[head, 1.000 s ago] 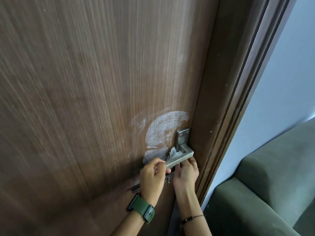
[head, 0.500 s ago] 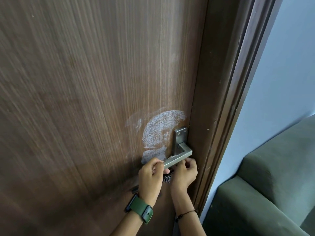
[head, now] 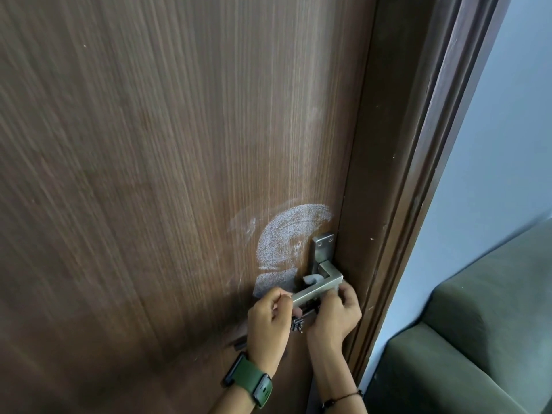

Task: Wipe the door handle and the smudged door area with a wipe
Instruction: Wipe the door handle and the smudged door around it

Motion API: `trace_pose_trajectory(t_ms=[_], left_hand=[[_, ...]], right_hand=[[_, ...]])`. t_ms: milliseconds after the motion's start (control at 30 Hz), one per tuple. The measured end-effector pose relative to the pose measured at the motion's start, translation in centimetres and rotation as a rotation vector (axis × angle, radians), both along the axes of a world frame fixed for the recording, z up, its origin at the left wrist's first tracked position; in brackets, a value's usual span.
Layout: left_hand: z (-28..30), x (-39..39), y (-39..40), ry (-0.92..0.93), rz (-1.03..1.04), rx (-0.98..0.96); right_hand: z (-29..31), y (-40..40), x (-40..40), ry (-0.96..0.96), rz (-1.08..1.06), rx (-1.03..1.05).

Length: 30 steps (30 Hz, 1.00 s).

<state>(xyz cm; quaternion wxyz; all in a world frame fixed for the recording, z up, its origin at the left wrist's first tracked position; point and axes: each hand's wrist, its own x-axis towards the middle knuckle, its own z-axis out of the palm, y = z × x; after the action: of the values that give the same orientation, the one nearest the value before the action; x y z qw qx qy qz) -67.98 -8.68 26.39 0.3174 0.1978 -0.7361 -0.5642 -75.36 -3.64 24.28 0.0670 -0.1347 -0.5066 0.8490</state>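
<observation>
A silver lever handle sticks out from its plate on the dark wood door. A white smudge curves above and left of the plate. My left hand grips the free end of the lever. My right hand is under the lever near its corner, holding a white wipe. A loop of the wipe shows behind the lever and a bit more at my fingertips. Most of the wipe is hidden.
A bunch of keys hangs in the lock between my hands. The door frame runs down the right side. Beyond it are a pale wall and a green sofa.
The wipe has reappeared behind the lever near its corner. My right hand shifted slightly under the handle. My left hand stays on the lever's end.
</observation>
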Motion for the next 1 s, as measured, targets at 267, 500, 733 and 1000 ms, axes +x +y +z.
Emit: trace_pose_trajectory(t_ms=[267,500,733,1000], left_hand=[[0.1,-0.2,0.2,0.000,0.027,-0.013],[-0.2,-0.3,0.3,0.029,0.006,-0.011],[-0.1,0.0,0.0,0.030,-0.036,-0.035],[-0.1,-0.2,0.1,0.052,-0.047,-0.045]], right_hand=[[-1.4,0.5,-1.2,0.214,0.005,0.503],[-2.3,1.5,-1.2,0.284,-0.013,0.709],[-2.2,0.6,-1.5,0.353,0.002,0.619],[-3.8,2.1,-2.0,0.444,-0.009,0.946]])
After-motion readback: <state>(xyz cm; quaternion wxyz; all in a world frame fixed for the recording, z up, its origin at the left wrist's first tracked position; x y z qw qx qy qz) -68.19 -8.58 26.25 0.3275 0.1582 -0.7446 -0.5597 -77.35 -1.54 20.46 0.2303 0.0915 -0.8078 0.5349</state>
